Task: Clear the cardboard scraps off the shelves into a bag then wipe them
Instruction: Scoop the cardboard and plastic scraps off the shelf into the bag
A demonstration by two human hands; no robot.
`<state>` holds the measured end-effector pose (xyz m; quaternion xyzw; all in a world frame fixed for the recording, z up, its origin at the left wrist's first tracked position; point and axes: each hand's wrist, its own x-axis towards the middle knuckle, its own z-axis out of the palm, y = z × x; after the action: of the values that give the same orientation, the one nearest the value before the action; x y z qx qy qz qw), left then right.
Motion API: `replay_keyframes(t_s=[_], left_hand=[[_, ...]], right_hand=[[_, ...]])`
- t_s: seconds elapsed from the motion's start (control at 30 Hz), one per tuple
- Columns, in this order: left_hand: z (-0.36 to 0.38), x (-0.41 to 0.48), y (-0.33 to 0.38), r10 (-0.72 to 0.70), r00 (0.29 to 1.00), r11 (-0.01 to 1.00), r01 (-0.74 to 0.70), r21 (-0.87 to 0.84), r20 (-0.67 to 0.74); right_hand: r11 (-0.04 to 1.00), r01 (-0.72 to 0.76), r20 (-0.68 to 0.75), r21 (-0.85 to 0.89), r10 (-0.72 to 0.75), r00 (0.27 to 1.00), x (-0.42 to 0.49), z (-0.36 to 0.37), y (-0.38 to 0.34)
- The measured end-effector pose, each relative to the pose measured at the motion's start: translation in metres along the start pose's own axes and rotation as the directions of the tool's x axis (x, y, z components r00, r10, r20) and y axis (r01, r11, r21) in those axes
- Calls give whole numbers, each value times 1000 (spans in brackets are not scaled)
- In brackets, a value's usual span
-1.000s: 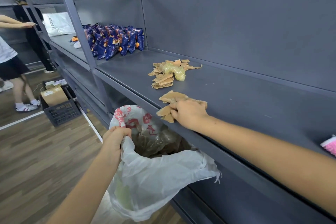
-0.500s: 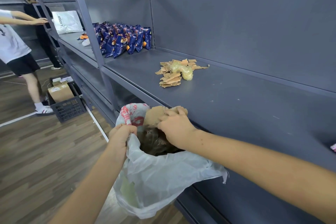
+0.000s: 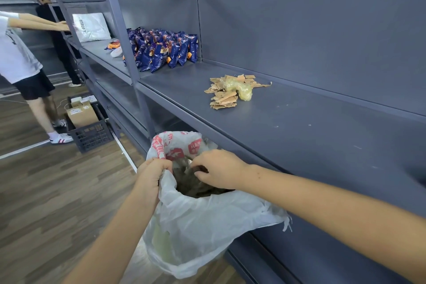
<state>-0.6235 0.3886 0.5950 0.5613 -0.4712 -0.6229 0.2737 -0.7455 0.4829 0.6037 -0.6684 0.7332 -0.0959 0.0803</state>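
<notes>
A grey steel shelf [image 3: 299, 127] runs down the aisle. One pile of cardboard scraps [image 3: 222, 99], with a wad of yellowish film [image 3: 241, 89] on it, lies well apart from the white plastic bag [image 3: 207, 221] hanging below the shelf's front edge. Only one fist holds the bag open, so if it sags or swings, loose bits carried over would likely land on the wood floor [image 3: 57, 191]. The left hand [image 3: 153, 174] is clenched on the bag's rim. The right hand [image 3: 219, 168] dips bent fingers into the mouth; I cannot tell whether they hold anything.
</notes>
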Motion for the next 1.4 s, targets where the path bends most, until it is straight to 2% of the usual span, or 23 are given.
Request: replay_keyframes(t_s=[0.1, 0.27, 0.37, 0.57, 0.77, 0.97, 1.1, 1.2, 1.4], left_hand=[[-7, 3, 2, -14, 1000, 1000, 14, 25, -6], [-18, 12, 1, -21, 1000, 999, 20, 29, 15], [-21, 17, 2, -26, 999, 998, 25, 57, 19], [-19, 23, 6, -59, 995, 993, 51, 109, 74], [-14, 44, 10, -89, 994, 992, 83, 98, 56], [-8, 70, 30, -94, 995, 979, 98, 181, -33], [-5, 89, 39, -67, 995, 964, 85, 251, -78], [-4, 96, 43, -52, 991, 972, 78, 222, -120], [3, 99, 44, -61, 992, 986, 77, 146, -107]], right_hand=[[999, -27, 17, -33, 27, 999, 2, 3, -1], [996, -81, -69, 22, 83, 994, 7, 0, -3], [991, -108, -139, -74, 97, 986, 13, -15, 2], [940, -339, -231, -37, 322, 918, 25, -40, 34], [880, -468, -304, -81, 425, 853, 52, -46, 70], [862, -482, -343, -159, 410, 845, 93, -62, 102], [842, -500, -262, -204, 445, 856, 111, -72, 116], [855, -480, -198, -196, 445, 873, 116, -73, 122], [849, -427, -212, -310, 376, 902, 123, -66, 116]])
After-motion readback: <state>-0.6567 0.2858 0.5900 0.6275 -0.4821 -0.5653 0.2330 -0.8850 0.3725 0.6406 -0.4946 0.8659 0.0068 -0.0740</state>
